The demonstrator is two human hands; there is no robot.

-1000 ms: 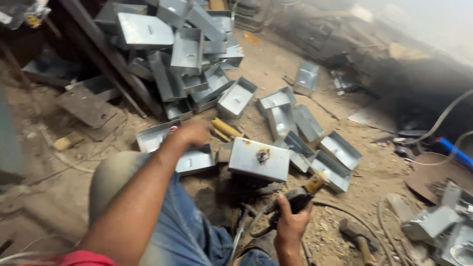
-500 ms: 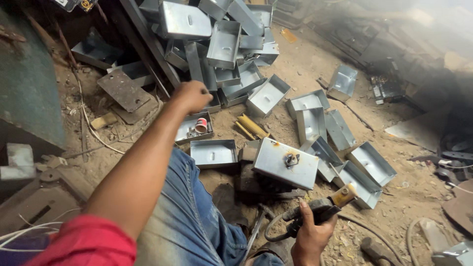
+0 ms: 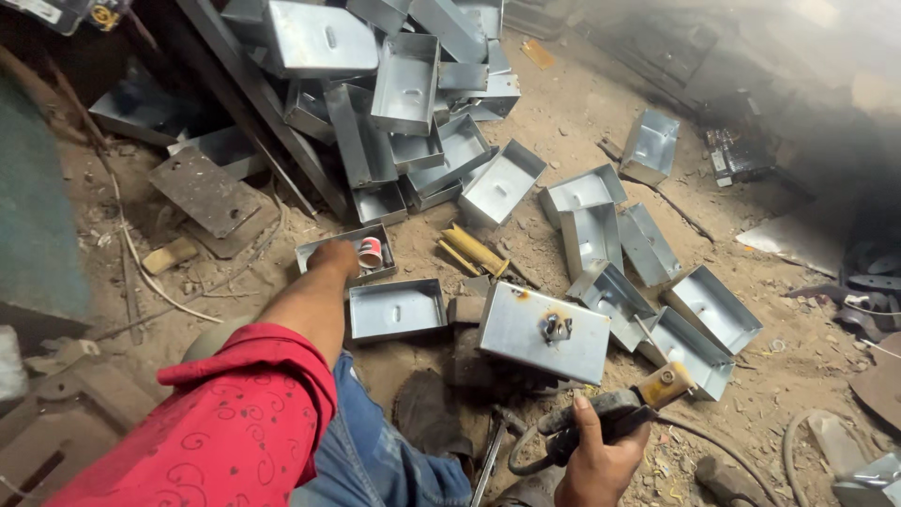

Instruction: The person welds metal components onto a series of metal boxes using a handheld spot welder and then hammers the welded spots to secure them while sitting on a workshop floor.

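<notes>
Hands: L hand (image 3: 333,258) stretched fwd, resting on rim of small open grey sheet-metal tray (image 3: 343,255); fingers curled over edge, can't tell if gripping or just touching. R hand (image 3: 593,462) low centre-right, closed round dark handle of welding electrode holder (image 3: 615,411) w/ tan tip.
L arm: red patterned sleeve (image 3: 235,413), forearm bare, crosses over blue jeans (image 3: 375,451).
Tray at L hand: on dirt floor (image 3: 582,103); holds a small red-and-white roll (image 3: 371,252), just beside the fingers.
Electrode holder: tip angled up-right, near lower edge of closed grey metal box (image 3: 544,330); black cable (image 3: 526,451) loops from handle toward jeans.
Closed box: lid side up, small metal fitting (image 3: 556,328) on top centre, scorch mark at upper-left corner. Sits in front of knees, between the two hands.
Next to it: shallow open grey metal box (image 3: 396,309), just L of closed box, below the tray.
Yellow-tan flat pieces (image 3: 472,251): on floor, btwn tray and scattered boxes.
Scattered boxes: cluster of open grey metal boxes (image 3: 648,272) R of closed box, some tilted, some overlapping.
Pile: heap of same grey metal boxes (image 3: 404,84) top centre, stacked unevenly against dark angled bar (image 3: 272,122).
Far L: rusty flat metal plate (image 3: 202,191) w/ holes on floor, well apart from hands.
</notes>
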